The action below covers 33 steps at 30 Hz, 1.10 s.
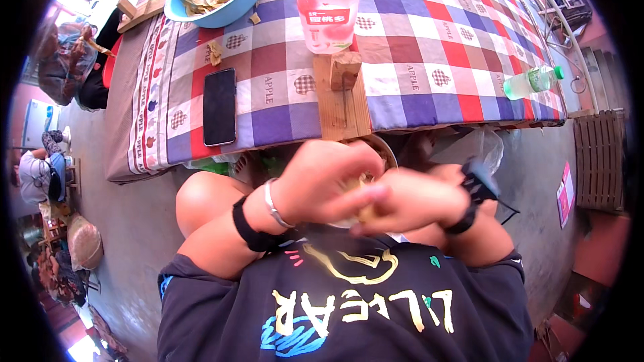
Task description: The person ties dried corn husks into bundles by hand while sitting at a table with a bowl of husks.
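My left hand [327, 181] and my right hand [412, 196] meet in front of my body, both blurred by motion. Between their fingers is a pale yellow strip [368, 211], possibly dried husk; its ends are mostly hidden. Below them, between my knees, a round container [391, 153] shows part of its rim and some brownish contents. Just ahead, a wooden board [334, 115] lies at the table edge, with an upright wooden block [345, 71] and a thin, dark metal spike on it.
On the checked tablecloth [282, 65] are a black smartphone [220, 106], a large pink drink bottle [328, 10], a green-capped bottle [533, 83] on its side and a blue basin [211, 17] holding dried husks. Other people [68, 60] sit at the left. A clear plastic bag [475, 148] hangs under the table.
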Each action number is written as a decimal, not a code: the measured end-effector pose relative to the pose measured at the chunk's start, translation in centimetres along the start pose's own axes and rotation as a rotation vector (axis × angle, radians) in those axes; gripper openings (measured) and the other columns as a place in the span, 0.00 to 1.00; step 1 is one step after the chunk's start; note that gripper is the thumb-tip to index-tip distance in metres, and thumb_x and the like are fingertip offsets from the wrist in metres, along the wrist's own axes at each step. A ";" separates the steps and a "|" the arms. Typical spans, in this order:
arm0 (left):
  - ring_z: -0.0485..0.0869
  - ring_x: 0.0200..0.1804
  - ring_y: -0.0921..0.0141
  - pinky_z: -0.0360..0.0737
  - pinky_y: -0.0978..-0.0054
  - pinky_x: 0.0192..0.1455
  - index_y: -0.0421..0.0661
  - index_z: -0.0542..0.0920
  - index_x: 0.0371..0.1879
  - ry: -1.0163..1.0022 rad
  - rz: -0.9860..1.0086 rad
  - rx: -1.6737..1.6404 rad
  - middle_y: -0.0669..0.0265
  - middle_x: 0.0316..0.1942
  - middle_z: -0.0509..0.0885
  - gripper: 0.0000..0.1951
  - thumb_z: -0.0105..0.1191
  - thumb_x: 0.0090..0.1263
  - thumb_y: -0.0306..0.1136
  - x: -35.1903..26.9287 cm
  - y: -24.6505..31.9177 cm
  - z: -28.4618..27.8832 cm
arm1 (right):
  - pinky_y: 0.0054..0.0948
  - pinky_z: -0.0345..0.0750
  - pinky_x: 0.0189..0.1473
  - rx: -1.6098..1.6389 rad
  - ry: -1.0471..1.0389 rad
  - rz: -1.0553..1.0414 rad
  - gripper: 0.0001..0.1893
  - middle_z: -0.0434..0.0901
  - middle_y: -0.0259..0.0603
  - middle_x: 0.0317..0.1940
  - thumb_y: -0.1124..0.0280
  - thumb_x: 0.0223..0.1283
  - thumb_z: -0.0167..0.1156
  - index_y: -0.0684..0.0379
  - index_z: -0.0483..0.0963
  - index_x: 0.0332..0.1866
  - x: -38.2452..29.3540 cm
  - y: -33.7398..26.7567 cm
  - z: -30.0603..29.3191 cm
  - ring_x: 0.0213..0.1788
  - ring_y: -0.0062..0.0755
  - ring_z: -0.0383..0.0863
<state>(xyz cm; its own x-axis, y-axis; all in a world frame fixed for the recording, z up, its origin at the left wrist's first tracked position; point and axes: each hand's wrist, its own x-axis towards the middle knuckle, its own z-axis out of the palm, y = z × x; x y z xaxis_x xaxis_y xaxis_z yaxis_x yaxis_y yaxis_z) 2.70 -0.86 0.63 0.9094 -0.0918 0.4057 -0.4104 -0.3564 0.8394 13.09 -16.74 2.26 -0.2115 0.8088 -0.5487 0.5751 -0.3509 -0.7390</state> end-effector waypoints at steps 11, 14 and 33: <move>0.79 0.32 0.62 0.75 0.72 0.35 0.41 0.78 0.36 -0.034 -0.118 0.245 0.61 0.31 0.79 0.08 0.57 0.62 0.31 -0.3 0.7 -2.0 | 0.19 0.67 0.30 0.892 0.330 -0.364 0.15 0.70 0.25 0.26 0.55 0.72 0.46 0.56 0.71 0.41 1.7 0.8 2.9 0.28 0.13 0.67; 0.78 0.26 0.64 0.74 0.75 0.30 0.41 0.77 0.31 0.251 -0.413 0.118 0.61 0.25 0.78 0.03 0.57 0.63 0.25 -0.8 1.5 -1.1 | 0.15 0.68 0.33 1.099 0.645 -0.328 0.13 0.72 0.27 0.29 0.58 0.73 0.45 0.56 0.70 0.44 2.5 0.6 2.3 0.30 0.11 0.68; 0.72 0.43 0.80 0.70 0.82 0.48 0.42 0.67 0.46 0.218 -0.522 -0.714 0.70 0.39 0.72 0.16 0.56 0.61 0.23 -3.1 -1.3 -2.0 | 0.16 0.72 0.40 1.073 0.732 -0.414 0.11 0.74 0.28 0.34 0.70 0.61 0.63 0.59 0.68 0.40 3.7 -0.9 1.3 0.38 0.12 0.74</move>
<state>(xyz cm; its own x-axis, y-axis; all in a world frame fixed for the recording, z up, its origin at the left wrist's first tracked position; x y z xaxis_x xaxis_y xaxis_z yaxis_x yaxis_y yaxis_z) 0.27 1.74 -0.94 0.9883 0.1230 -0.0906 0.0399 0.3642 0.9305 10.75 -14.08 0.34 0.4393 0.8886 -0.1318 -0.3904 0.0567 -0.9189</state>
